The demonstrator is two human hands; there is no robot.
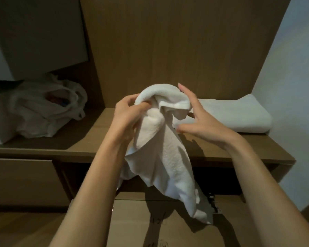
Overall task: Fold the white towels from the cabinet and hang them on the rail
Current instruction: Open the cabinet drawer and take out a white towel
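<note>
A crumpled white towel [161, 154] hangs in front of the wooden cabinet shelf [100, 139], its lower end dangling past the shelf edge. My left hand [128, 114] grips its bunched top from the left, fingers tucked into the folds. My right hand [196, 120] is at the top right of the same towel, thumb and fingers pinching an edge fold while the index finger points up. A second white towel [239, 114] lies folded flat on the shelf at the right. No rail is in view.
A whitish cloth bag [43, 107] with handles sits on the left shelf compartment. A vertical wooden divider [95, 72] separates the compartments. A brown cardboard box [168, 220] stands below, in front of the cabinet. A white wall [292, 86] is at the right.
</note>
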